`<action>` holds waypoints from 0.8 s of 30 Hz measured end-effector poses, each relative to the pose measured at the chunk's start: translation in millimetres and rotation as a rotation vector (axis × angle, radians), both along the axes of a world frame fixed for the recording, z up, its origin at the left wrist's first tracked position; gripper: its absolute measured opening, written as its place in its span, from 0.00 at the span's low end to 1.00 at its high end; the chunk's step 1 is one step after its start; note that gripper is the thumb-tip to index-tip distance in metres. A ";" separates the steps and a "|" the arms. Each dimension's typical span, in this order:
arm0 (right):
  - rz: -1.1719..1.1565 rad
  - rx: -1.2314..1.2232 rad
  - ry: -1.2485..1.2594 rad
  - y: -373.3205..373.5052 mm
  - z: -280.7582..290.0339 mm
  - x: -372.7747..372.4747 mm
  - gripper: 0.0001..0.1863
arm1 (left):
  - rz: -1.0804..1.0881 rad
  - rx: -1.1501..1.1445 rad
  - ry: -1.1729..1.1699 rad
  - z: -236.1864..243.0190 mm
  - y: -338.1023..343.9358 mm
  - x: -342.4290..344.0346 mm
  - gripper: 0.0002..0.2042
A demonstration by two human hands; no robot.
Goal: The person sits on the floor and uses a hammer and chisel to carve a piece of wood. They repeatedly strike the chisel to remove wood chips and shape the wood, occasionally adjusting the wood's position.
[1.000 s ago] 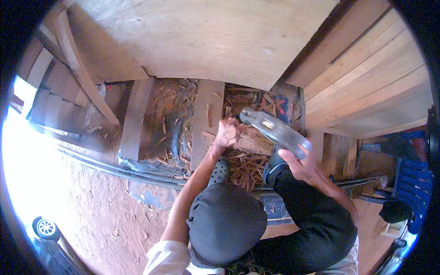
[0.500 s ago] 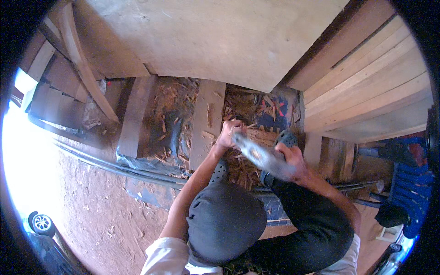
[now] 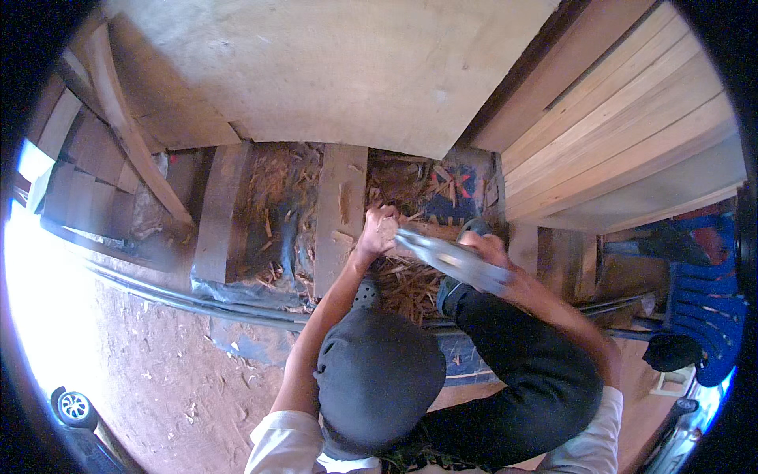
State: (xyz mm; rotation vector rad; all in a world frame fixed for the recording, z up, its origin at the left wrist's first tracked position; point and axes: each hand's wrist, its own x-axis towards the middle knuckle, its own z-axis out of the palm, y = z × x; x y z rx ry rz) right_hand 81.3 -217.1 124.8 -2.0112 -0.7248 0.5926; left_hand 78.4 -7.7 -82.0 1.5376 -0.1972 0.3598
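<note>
Low between my knees, my left hand (image 3: 376, 231) is closed around a piece of wood (image 3: 387, 230), whose pale end shows at the fingers. My right hand (image 3: 488, 251) grips a long grey metal tool (image 3: 454, 261). Motion smears the tool, so its exact kind is unclear; its narrow end reaches close to the wood and the left fingers. A reddish length of wood (image 3: 430, 230) lies behind the tool, partly covered. Wood chips (image 3: 407, 294) are scattered beneath both hands. My perforated grey clogs (image 3: 366, 294) stand on either side.
A large pale wooden panel (image 3: 339, 71) spans the far side. Stacked planks (image 3: 624, 134) stand at right, near a blue slatted chair (image 3: 705, 316). Flat boards (image 3: 341, 213) cross the chip-strewn ground. A curved timber (image 3: 130, 126) leans at left; a vehicle wheel (image 3: 73, 405) shows lower left.
The metal tool has swung, its narrow end now lower and nearer the wood. The left hand keeps its hold. The whole view has shifted slightly.
</note>
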 end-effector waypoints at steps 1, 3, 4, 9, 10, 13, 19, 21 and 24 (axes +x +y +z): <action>0.091 -0.100 -0.257 7.5 -5.0 3.3 0.23 | 0.007 0.051 -0.056 3.5 0.7 1.4 0.19; 0.168 -0.171 -0.433 8.9 -8.5 9.4 0.23 | 0.119 0.251 -0.325 9.6 4.4 6.9 0.25; 0.154 -0.262 -0.386 4.7 -8.7 10.1 0.24 | 0.140 0.306 -0.344 10.9 4.8 7.1 0.28; 0.222 -0.097 -0.463 -21.0 -6.2 -2.2 0.25 | 0.032 0.281 0.001 4.5 -0.7 9.0 0.25; 0.284 0.057 -0.582 -21.3 -6.0 -1.2 0.25 | 0.081 0.358 0.074 1.7 -1.2 10.9 0.23; 0.265 -0.337 -0.366 -3.6 -12.8 8.1 0.25 | -0.022 0.201 -0.168 -7.0 -2.1 14.2 0.12; 0.131 -0.371 -0.294 -11.5 -14.8 -3.0 0.20 | 0.031 0.271 -0.210 -26.9 4.8 5.0 0.17; 0.104 -0.151 -0.309 -26.1 -17.0 -11.7 0.19 | -0.006 0.232 -0.116 -27.5 9.1 3.5 0.19; 0.003 -0.159 -0.168 -47.6 -18.3 -24.8 0.18 | 0.259 0.303 0.196 -9.1 16.6 -14.8 0.11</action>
